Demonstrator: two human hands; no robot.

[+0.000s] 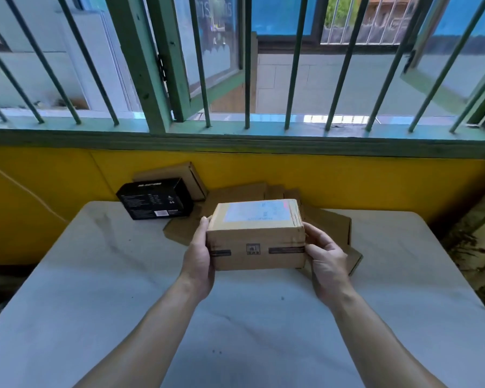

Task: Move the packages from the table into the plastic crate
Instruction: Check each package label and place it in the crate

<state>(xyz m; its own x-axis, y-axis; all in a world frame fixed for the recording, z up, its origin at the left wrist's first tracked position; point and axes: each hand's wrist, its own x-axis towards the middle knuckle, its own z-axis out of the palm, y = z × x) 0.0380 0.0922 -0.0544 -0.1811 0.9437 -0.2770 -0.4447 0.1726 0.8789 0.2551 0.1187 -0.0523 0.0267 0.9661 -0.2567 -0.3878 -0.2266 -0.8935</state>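
Note:
A brown cardboard package (256, 236) with a white shipping label on top is held between both hands over the middle of the white table (109, 275). My left hand (198, 259) grips its left end and my right hand (326, 259) grips its right end. Behind it lie several flat brown cardboard boxes (331, 222), partly hidden by the held package. A black box (154, 201) with white print stands at the table's far left, with another brown box (191, 177) leaning behind it. No plastic crate is in view.
A yellow wall (347, 177) runs right behind the table, under a green barred window (247, 79). The table's left edge drops off to a dark floor (0, 289). A thin cord (25, 191) crosses the wall at the left.

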